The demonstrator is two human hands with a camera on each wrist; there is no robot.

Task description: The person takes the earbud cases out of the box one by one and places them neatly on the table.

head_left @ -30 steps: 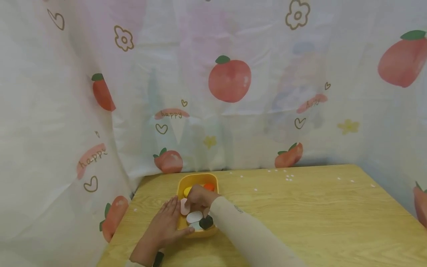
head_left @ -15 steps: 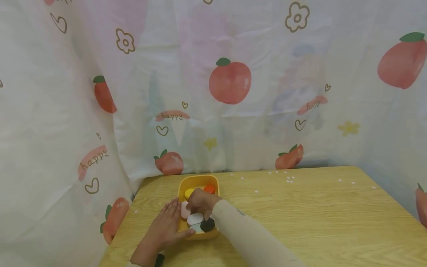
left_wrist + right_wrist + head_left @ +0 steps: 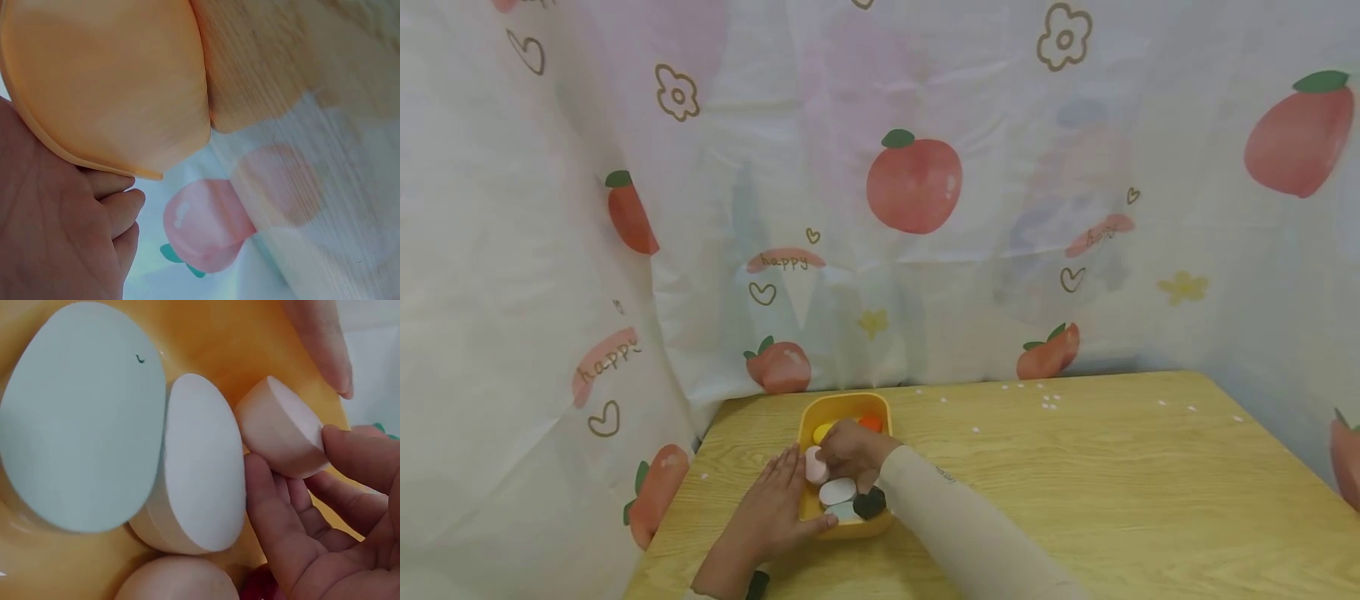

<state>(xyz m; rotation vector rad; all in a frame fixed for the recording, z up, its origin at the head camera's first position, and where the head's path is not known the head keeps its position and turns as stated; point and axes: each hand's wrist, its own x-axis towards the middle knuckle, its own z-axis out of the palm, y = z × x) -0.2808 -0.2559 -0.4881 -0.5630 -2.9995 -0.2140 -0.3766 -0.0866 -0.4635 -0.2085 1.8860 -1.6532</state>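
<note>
A yellow-orange bin stands on the table with smooth pieces inside. My right hand reaches into it, thumb and fingers pinching a pale pink half-egg-shaped piece that stands tilted, its flat face turned towards the thumb. Touching my index fingertip in the right wrist view is a white oval piece, with a larger pale green oval piece beside it. My left hand rests along the bin's left rim, fingers straight and thumb at the near side; the left wrist view shows the bin's outer wall against the palm.
At the bin's far end lie a yellow piece and an orange-red piece. Small white bits are scattered over the wooden table. A fruit-printed curtain hangs behind and at both sides.
The pink piece has turned slightly in my right hand's fingers and now shows a rounder outline. My left hand has stayed on the rim.
</note>
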